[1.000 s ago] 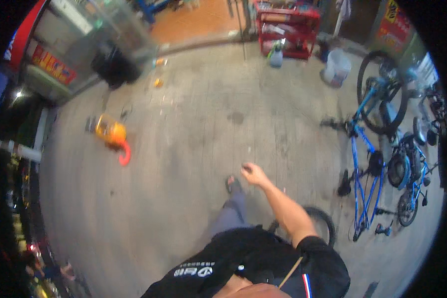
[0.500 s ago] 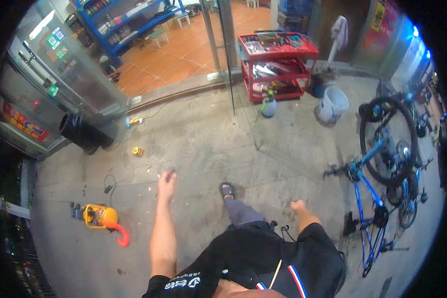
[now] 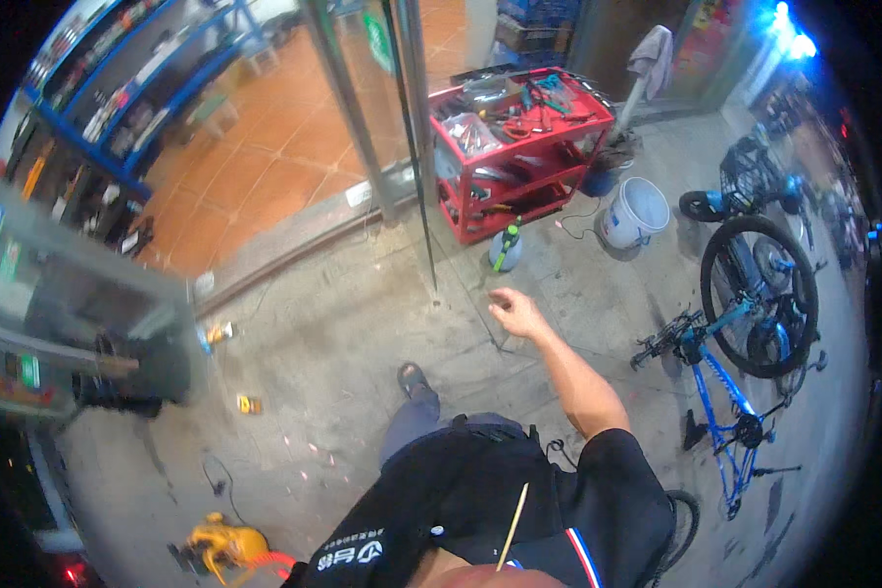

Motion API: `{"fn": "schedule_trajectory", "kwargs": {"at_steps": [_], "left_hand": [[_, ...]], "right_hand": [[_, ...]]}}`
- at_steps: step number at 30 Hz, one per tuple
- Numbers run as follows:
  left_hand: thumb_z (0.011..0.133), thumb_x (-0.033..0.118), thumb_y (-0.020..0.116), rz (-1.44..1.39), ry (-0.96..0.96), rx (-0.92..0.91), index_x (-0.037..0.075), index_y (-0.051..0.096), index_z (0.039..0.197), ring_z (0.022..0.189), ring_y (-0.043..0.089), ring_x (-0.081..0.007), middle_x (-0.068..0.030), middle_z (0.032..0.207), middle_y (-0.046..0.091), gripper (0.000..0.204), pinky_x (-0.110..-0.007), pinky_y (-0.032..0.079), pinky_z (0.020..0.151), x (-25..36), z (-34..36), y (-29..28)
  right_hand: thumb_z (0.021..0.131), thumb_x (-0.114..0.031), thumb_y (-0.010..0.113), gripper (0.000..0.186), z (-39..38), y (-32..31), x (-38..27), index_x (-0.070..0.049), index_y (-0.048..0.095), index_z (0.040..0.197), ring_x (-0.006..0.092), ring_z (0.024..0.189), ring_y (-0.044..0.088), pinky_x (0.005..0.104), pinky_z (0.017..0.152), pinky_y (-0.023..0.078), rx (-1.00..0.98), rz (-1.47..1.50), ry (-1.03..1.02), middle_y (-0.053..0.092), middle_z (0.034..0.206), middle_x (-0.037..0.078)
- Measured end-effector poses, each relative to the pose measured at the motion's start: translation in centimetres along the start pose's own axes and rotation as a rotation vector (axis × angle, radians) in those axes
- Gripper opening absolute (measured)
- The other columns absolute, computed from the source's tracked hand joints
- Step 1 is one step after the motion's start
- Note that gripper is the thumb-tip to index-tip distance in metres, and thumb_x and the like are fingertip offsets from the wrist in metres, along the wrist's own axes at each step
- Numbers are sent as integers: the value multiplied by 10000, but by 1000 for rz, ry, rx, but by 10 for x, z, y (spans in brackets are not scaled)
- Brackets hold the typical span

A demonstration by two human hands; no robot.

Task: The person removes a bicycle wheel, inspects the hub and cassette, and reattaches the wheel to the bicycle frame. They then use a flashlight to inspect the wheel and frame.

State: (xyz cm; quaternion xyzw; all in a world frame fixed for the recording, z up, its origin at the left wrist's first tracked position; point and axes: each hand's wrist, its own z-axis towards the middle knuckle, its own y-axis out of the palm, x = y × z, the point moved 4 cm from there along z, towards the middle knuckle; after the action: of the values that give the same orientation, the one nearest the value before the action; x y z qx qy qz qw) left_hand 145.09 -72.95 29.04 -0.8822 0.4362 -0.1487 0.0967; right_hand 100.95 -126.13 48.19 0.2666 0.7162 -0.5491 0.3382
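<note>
While one spray bottle (image 3: 506, 251) stands before one red cart (image 3: 534, 149), one white bucket (image 3: 625, 221) to its right, the right forearm (image 3: 572, 376) slants forward and inward — right hand (image 3: 519, 316) near the bottle but apart, fingers (image 3: 503, 295) half-curled, whether pinching anything I cannot tell; left hand out of view.

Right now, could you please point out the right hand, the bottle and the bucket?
Right hand (image 3: 519, 314), head view: middle of the hand.
Bottle (image 3: 512, 256), head view: its body.
Bucket (image 3: 621, 228), head view: its outer wall.
</note>
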Motion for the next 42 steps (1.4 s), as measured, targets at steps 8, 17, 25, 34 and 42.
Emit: {"fn": "schedule_trajectory", "kwargs": {"at_steps": [8,17,25,34,42], "left_hand": [[902,210,618,-12,1011,-123,94,537,839,651,491,-111,18,735,520,155,-275,391,559,450,-115,141],[888,258,646,744,1200,-323,-6,608,1240,1169,597,-283,-181,1225,643,442,-383,456,974,603,-175,299],[858,279,675,980,1476,-493,6,642,1187,1067,651,-265,-184,1146,676,429,-359,494,923,792,-145,352],[878,312,678,1120,1320,-778,20,646,1178,980,667,-257,-161,1083,695,419,-378,511,863,1032,-61,404],[867,194,575,463,410,-168,-32,655,1126,821,640,-252,-155,956,692,353,-400,505,699,1293,138,365]], "right_hand": [[847,-286,659,441,73,93,37,-37,625,1209,288,1074,647,388,923,505,-306,7,236,670,1157,178],[823,-278,631,485,230,192,-145,-4,607,1223,315,1068,639,409,929,500,-594,10,-257,658,1162,192],[831,-316,676,463,410,315,-178,-23,637,1187,282,1006,661,377,861,515,-390,94,82,689,1085,177],[901,-210,653,385,641,330,-274,1,611,1220,198,1043,626,320,893,497,-113,410,356,664,1145,115],[900,-241,657,403,949,297,-288,43,616,1183,194,1000,633,322,853,511,-71,304,511,675,1083,126]]}}
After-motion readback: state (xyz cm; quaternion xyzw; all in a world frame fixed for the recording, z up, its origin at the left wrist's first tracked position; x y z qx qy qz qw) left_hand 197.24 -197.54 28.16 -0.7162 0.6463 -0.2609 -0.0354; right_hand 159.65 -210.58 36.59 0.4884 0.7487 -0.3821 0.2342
